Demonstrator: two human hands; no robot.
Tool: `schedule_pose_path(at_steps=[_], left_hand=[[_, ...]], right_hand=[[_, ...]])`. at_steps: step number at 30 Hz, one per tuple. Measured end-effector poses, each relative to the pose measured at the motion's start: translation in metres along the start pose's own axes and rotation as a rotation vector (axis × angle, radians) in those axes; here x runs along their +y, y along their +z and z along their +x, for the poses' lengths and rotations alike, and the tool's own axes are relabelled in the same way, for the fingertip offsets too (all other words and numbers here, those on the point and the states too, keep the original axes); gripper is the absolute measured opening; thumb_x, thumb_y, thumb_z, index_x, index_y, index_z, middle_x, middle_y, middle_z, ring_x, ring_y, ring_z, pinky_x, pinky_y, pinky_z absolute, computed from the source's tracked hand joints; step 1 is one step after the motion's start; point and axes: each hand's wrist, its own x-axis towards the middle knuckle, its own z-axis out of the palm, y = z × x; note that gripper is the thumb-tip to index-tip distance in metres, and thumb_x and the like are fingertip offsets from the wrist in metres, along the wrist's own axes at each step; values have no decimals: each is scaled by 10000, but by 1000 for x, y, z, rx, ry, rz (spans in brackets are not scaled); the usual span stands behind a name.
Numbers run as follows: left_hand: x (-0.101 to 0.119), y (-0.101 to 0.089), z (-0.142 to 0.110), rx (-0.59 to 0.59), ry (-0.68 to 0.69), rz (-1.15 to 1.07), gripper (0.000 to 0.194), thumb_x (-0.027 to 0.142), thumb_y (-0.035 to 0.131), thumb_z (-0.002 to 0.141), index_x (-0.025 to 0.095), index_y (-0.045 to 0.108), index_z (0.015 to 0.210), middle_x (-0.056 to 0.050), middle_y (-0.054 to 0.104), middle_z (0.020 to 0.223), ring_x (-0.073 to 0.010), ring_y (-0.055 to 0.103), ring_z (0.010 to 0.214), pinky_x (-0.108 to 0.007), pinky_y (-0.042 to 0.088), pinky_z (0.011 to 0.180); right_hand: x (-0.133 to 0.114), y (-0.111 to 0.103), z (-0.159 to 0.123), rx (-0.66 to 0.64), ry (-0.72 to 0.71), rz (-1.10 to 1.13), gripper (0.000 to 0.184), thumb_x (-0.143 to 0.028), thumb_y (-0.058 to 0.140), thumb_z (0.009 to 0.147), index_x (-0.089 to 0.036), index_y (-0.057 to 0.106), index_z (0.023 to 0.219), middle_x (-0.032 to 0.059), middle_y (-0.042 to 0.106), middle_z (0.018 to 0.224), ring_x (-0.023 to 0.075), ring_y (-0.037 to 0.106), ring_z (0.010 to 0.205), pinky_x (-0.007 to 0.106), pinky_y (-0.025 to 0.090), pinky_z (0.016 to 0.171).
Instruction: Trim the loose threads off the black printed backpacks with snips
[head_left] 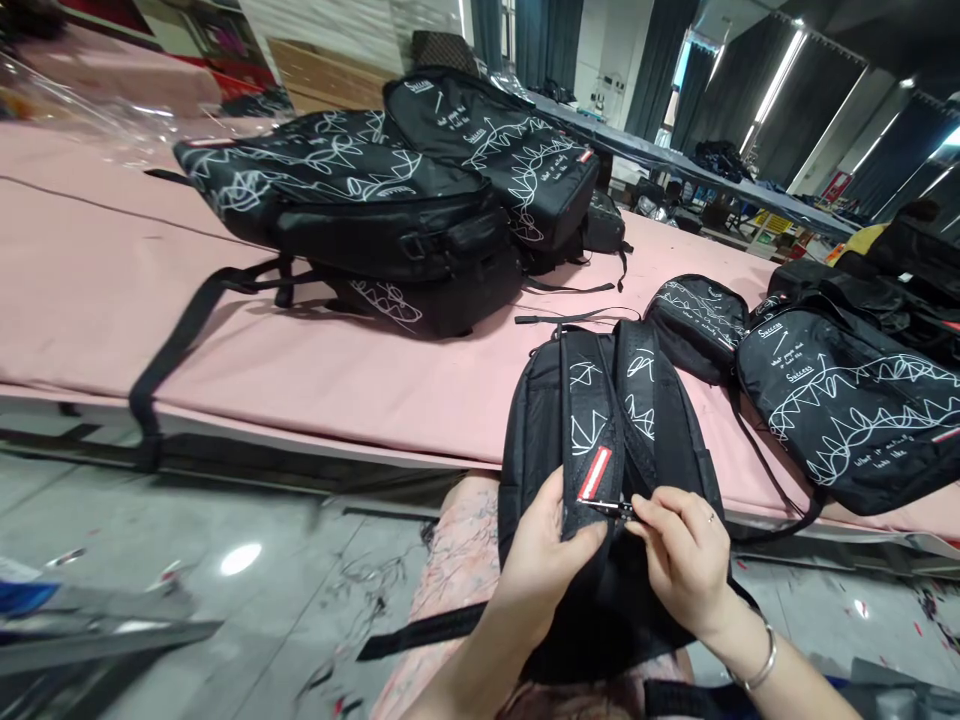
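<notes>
A black backpack point(525, 430) with white scribble print on its shoulder straps lies across my lap and the table edge, strap side up. My left hand point(547, 545) is closed round the shoulder strap point(590, 425), its thumb resting on top just below a red and white label point(595, 473). In my right hand point(686, 550) I pinch a small pointed metal tool, apparently thread snips point(611, 508). Their tip points left and lies at the lower end of the label. My right palm hides the rear of the tool.
Printed black backpacks point(397, 200) are piled on the pink-covered table point(375, 385). To the right lie a small printed bag point(697, 315) and another backpack point(855, 400). Loose straps hang over the table edge, and thread scraps litter the floor point(300, 590).
</notes>
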Motion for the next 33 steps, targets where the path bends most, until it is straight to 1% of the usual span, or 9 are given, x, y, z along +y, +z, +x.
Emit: schedule_pose_path(at_steps=[3, 8, 13, 16, 23, 26, 29, 31, 33], left_hand=[[-2, 0, 1, 19, -5, 0, 518, 172, 654, 650, 158, 512, 1148, -69, 641, 1072, -241, 559, 1050, -347, 427, 918], [-2, 1, 2, 35, 18, 29, 507, 156, 650, 650, 161, 514, 1139, -59, 638, 1066, -228, 557, 1049, -322, 421, 916], [-5, 3, 3, 39, 29, 42, 551, 144, 624, 659, 157, 480, 1190, -81, 595, 1197, -244, 517, 1136, -355, 378, 988], [-8, 4, 4, 56, 57, 72, 548, 138, 618, 654, 164, 487, 1185, -77, 585, 1215, -241, 502, 1156, -362, 355, 1015], [-18, 3, 8, 82, 99, 94, 554, 120, 598, 634, 169, 501, 1177, -78, 593, 1196, -231, 523, 1127, -354, 381, 990], [-19, 4, 8, 83, 108, 94, 528, 131, 608, 647, 172, 510, 1165, -71, 614, 1150, -224, 543, 1096, -344, 399, 968], [-19, 3, 9, 79, 90, 74, 524, 161, 638, 652, 175, 517, 1161, -69, 619, 1148, -223, 558, 1072, -340, 405, 958], [-22, -1, 14, 84, 88, 43, 507, 195, 661, 654, 175, 534, 1144, -68, 619, 1157, -223, 556, 1078, -332, 401, 961], [-31, -8, 22, 107, 81, 3, 467, 260, 671, 672, 175, 556, 1118, -67, 630, 1141, -223, 558, 1077, -332, 402, 960]], right_hand=[[-1, 0, -1, 21, -18, -26, 144, -117, 542, 852, -181, 630, 947, 81, 629, 780, 172, 590, 664, 307, 478, 579], [0, -3, -1, -2, 12, -5, 147, -146, 532, 866, -174, 622, 979, 87, 632, 815, 183, 611, 730, 313, 503, 626], [0, -5, 1, -37, 16, 1, 146, -149, 533, 866, -167, 626, 976, 89, 634, 820, 185, 614, 736, 318, 506, 649], [-2, -5, 3, -49, 20, -6, 148, -149, 524, 871, -167, 625, 977, 88, 635, 823, 183, 613, 745, 313, 502, 658], [-5, -5, 3, -42, -22, -88, 146, -138, 521, 875, -160, 619, 980, 82, 635, 814, 169, 600, 730, 292, 476, 646], [-3, -2, 1, -33, -19, -90, 151, -125, 519, 870, -171, 618, 974, 78, 633, 812, 166, 590, 712, 292, 462, 631], [2, 2, 0, -44, 58, 62, 130, -139, 515, 870, -178, 603, 957, 71, 621, 823, 171, 592, 758, 296, 478, 668], [7, 5, -1, -54, 160, 225, 132, -148, 513, 866, -184, 587, 968, 65, 612, 845, 175, 592, 813, 302, 487, 708], [13, 11, -2, -61, 269, 361, 148, -166, 519, 858, -192, 578, 992, 63, 607, 884, 180, 585, 861, 310, 483, 738]])
